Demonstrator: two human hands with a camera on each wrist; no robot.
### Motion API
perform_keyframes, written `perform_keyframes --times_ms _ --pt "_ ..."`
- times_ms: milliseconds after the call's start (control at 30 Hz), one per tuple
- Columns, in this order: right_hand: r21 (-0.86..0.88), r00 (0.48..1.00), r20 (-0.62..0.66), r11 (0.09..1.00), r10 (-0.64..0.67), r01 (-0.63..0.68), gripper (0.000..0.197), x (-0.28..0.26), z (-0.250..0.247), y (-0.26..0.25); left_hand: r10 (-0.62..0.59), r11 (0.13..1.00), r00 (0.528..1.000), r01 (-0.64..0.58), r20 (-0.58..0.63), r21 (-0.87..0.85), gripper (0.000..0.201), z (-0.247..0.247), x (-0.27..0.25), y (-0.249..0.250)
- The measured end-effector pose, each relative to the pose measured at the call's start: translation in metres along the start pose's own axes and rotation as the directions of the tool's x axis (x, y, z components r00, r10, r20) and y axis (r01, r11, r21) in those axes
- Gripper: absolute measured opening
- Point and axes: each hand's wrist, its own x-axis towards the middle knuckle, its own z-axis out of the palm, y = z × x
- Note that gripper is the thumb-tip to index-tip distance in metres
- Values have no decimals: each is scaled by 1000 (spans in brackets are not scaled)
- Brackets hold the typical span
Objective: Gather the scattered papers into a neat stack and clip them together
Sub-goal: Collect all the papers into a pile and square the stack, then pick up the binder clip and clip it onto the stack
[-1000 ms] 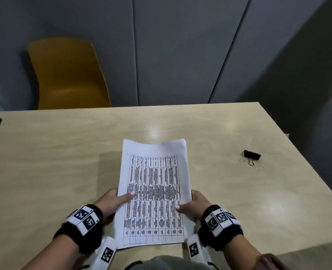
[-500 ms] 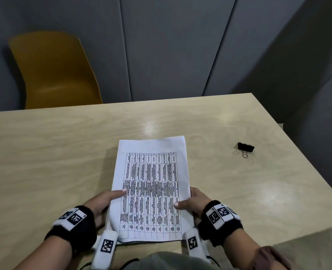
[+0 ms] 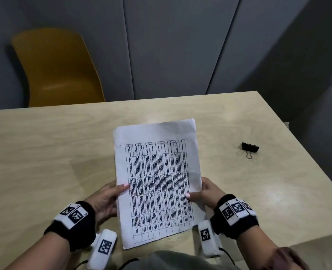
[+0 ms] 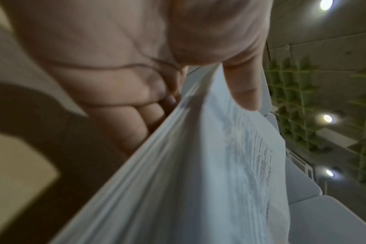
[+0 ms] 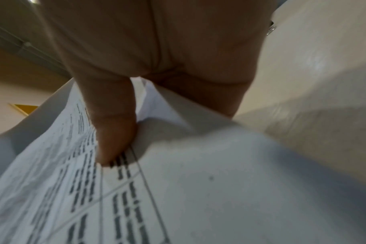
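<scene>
between both hands, papers (image 3: pixel 157 180)

One stack of papers (image 3: pixel 157 182), sheet count impossible to tell. One binder clip (image 3: pixel 250 148) far right. One yellow chair (image 3: pixel 58 69). One table (image 3: pixel 44 152). Two hands: left hand (image 3: pixel 104 201), right hand (image 3: pixel 208 191).

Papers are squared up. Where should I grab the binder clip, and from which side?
Pinch the clip by its wire handles, which point toward you, coming from the near side with the right hand. Its black body lies flat on the table, clear of the papers.
</scene>
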Motion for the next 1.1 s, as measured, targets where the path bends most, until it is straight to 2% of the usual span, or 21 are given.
perform_keyframes --times_ms 33,100,167,233,267,433,500,567,633,733,767,833,967,1033,1100 --pt "16 1000 -7 1000 1 -1 23 0 0 1 3 1000 1000 -3 23 -15 82 0 1 0" --pt "-46 1000 -28 999 -10 9 23 3 0 3 -7 1000 999 7 48 7 90 4 2 0" --pt "-144 999 -38 989 -34 28 23 8 2 5 -20 996 1000 20 -6 87 73 9 6 -1" --pt "-179 998 -48 983 -43 34 24 12 6 8 7 993 998 1 -69 120 31 12 9 -3" --pt "-192 998 -58 981 -37 25 23 13 7 9 13 991 996 -2 -88 131 18 13 10 -4" --pt "-260 999 -30 965 -39 30 30 22 3 16 37 982 987 -6 -158 188 17 6 15 -13" --pt "-159 993 -108 987 -37 20 19 25 -5 14 46 981 982 -9 -186 194 21 2 18 -16" --pt "135 957 -289 991 33 6 4 31 -21 11 55 981 977 -15 -206 193 21 0 18 -19" --pt "409 903 -405 912 144 38 16 42 -48 8 54 979 973 -7 -225 204 20 -2 19 -22" --pt "694 844 -439 713 307 101 29 55 -93 -3 45 972 969 14 -243 236 19 -2 17 -24" --pt "725 809 -470 677 353 125 30 61 -109 -6 44 969 968 18 -246 245 18 -2 18 -24" --pt "733 761 -510 666 401 140 36 72 -134 -13 46 968 965 20 -257 250 16 -2 18 -24" --pt "780 751 -502 600 428 179 46 92 -164 -25 43 973 962 20 -270 230 18 -7 21 -28" --pt "790 755 -503 579 420 204 43 95 -173 -25 38 972 962 27 -269 233 29 -6 22 -29" --pt "786 766 -506 579 398 218 34 95 -177 -22 47 969 966 17 -254 246 24 -5 23 -28"
